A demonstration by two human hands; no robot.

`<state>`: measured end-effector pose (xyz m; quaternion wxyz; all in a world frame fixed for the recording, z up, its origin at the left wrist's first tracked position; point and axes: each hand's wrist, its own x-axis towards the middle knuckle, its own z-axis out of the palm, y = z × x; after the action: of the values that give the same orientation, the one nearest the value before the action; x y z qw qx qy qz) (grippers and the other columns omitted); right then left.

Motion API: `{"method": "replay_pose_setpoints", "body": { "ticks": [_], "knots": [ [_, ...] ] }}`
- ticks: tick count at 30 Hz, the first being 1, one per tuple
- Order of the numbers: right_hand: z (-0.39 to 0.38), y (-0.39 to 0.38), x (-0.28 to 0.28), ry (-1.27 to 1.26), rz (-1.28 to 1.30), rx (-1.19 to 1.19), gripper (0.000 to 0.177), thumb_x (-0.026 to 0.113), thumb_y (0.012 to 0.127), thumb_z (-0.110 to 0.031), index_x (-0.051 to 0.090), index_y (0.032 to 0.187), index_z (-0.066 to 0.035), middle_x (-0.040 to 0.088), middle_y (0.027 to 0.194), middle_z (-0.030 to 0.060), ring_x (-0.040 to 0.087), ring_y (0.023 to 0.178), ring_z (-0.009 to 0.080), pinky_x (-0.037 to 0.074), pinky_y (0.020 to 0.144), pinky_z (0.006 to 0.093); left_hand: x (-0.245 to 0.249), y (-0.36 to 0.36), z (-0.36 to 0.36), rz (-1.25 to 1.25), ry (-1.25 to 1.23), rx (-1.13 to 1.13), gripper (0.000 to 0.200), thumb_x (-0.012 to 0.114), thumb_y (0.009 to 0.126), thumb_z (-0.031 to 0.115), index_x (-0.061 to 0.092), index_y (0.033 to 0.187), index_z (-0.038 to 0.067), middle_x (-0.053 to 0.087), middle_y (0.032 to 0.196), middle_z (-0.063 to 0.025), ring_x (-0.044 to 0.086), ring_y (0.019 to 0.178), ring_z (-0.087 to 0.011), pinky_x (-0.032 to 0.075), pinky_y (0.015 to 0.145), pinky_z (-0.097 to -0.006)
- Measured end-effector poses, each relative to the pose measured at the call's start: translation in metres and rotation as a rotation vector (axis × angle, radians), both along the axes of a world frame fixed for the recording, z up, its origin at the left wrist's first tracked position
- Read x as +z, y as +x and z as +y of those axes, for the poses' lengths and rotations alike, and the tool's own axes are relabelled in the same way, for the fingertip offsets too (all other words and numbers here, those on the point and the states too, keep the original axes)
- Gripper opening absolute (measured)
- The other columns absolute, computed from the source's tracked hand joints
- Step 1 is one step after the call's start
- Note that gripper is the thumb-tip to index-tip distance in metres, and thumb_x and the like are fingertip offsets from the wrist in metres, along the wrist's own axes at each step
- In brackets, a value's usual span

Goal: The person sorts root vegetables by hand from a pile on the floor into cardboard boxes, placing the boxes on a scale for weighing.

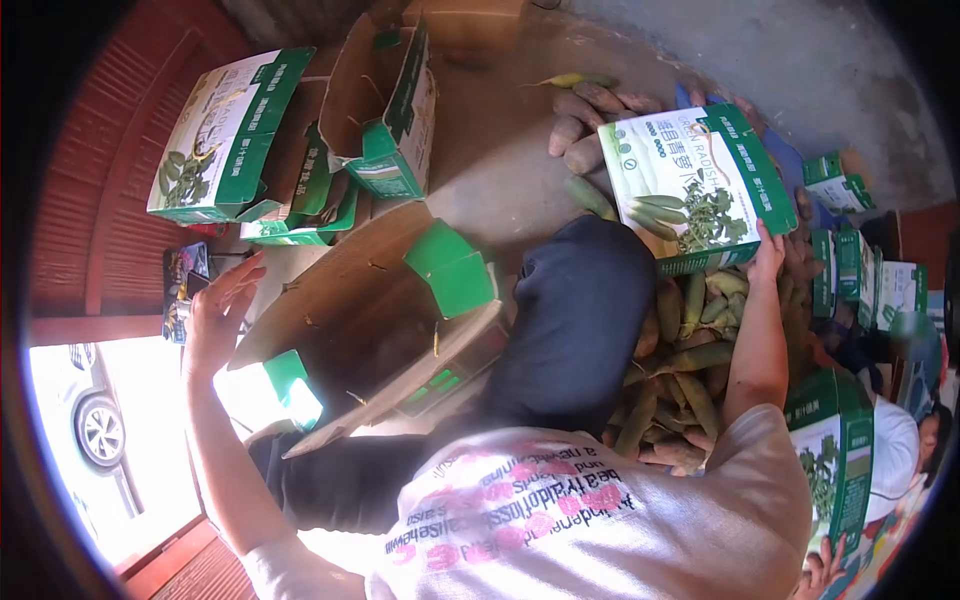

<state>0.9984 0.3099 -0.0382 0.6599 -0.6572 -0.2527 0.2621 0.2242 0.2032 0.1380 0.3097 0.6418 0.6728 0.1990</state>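
At the right, my right hand [767,252] grips the lower corner of a white and green radish box [665,170], its printed face towards me. That box is tilted over the heap of green radishes [690,390]. My left hand [222,305] is raised at the left with its fingers stretched out, beside the rim of a large open cardboard box [350,290]. This open box has green and white flaps standing up, and only a few thin stalks show inside it. My knee [585,290] comes between the two boxes.
More boxes stand at the back left, one a closed-looking printed box [225,140], another an open box [385,120]. Brownish tubers [580,120] lie at the back. Beyond the radishes, another person's hand [822,570] touches a green box [830,460]. Several boxes [865,270] stand far right.
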Motion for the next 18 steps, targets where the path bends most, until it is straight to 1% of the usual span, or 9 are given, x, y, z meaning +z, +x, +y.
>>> {"method": "replay_pose_setpoints", "body": {
  "ticks": [3,7,9,12,13,14,15,16,18],
  "knots": [
    [0.037,-0.05,0.034,0.188,-0.293,0.188,0.034,0.063,0.082,-0.003,0.055,0.115,0.004,0.061,0.108,0.0063,0.056,0.097,0.0135,0.042,0.084,0.0253,-0.016,-0.02,-0.004,-0.003,0.025,0.047,0.032,0.049,0.092,0.009,0.052,0.125,0.006,0.061,0.113,-0.0131,0.056,0.108,-0.019,0.041,0.096,-0.0351],
    [0.088,-0.114,0.086,0.28,-0.494,0.319,0.026,0.06,0.085,-0.002,0.054,0.108,0.007,0.062,0.104,0.0096,0.057,0.091,0.012,0.044,0.08,0.0233,-0.024,-0.022,-0.008,0.044,0.047,0.085,0.031,0.05,0.092,0.012,0.054,0.123,0.008,0.063,0.109,-0.0129,0.058,0.104,-0.0185,0.043,0.093,-0.0346],
    [0.113,-0.139,0.109,0.359,-0.574,0.371,0.021,0.06,0.084,-0.003,0.055,0.103,0.007,0.064,0.097,0.0095,0.059,0.085,0.0126,0.045,0.075,0.0233,-0.027,-0.023,-0.01,0.049,0.05,0.091,0.031,0.051,0.092,0.012,0.055,0.122,0.008,0.064,0.109,-0.0128,0.059,0.104,-0.0183,0.044,0.092,-0.0344],
    [0.144,-0.172,0.136,0.322,-0.661,0.429,0.021,0.062,0.083,-0.008,0.057,0.1,0.004,0.066,0.088,0.0082,0.061,0.079,0.0116,0.046,0.069,0.0239,-0.045,-0.036,-0.015,0.003,0.116,0.102,0.032,0.051,0.089,0.01,0.057,0.121,0.01,0.065,0.107,-0.0109,0.061,0.101,-0.0205,0.047,0.086,-0.034],
    [0.158,-0.188,0.142,0.303,-0.856,0.389,0.02,0.064,0.081,-0.013,0.058,0.095,0.001,0.067,0.082,0.0089,0.062,0.073,0.0123,0.046,0.066,0.026,-0.05,-0.04,-0.016,-0.019,0.131,0.114,0.033,0.051,0.088,0.008,0.057,0.12,0.01,0.065,0.107,-0.0101,0.062,0.1,-0.0217,0.047,0.085,-0.0343],
    [0.164,-0.2,0.146,0.259,-1.035,0.352,0.018,0.064,0.08,-0.014,0.058,0.091,-0.001,0.066,0.08,0.0111,0.062,0.07,0.0149,0.046,0.064,0.0286,-0.051,-0.042,-0.017,0.002,0.133,0.106,0.033,0.051,0.088,0.008,0.058,0.12,0.01,0.065,0.107,-0.0104,0.062,0.099,-0.0216,0.048,0.085,-0.0339],
    [0.173,-0.217,0.149,0.243,-1.048,0.347,0.018,0.064,0.08,-0.016,0.058,0.089,-0.002,0.065,0.077,0.0138,0.063,0.068,0.0212,0.046,0.064,0.0313,-0.048,-0.044,-0.018,0.02,0.135,0.099,0.032,0.051,0.088,0.008,0.058,0.12,0.009,0.065,0.106,-0.0106,0.063,0.099,-0.0216,0.048,0.084,-0.0336],
    [0.185,-0.23,0.151,0.152,-1.168,0.289,0.022,0.066,0.078,-0.022,0.058,0.089,-0.004,0.064,0.076,0.015,0.063,0.068,0.0285,0.047,0.064,0.0346,-0.047,-0.044,-0.017,0.032,0.135,0.089,0.032,0.051,0.088,0.008,0.058,0.119,0.009,0.065,0.106,-0.0108,0.063,0.098,-0.0215,0.048,0.084,-0.0332],
    [0.202,-0.257,0.146,0.036,-1.271,0.232,0.023,0.064,0.078,-0.025,0.058,0.091,-0.007,0.064,0.079,0.0163,0.061,0.075,0.0355,0.047,0.069,0.0416,-0.045,-0.041,-0.017,0.024,0.185,0.076,0.031,0.051,0.088,0.007,0.059,0.118,0.007,0.065,0.105,-0.0117,0.063,0.097,-0.0214,0.048,0.084,-0.0325]
  ]
}}
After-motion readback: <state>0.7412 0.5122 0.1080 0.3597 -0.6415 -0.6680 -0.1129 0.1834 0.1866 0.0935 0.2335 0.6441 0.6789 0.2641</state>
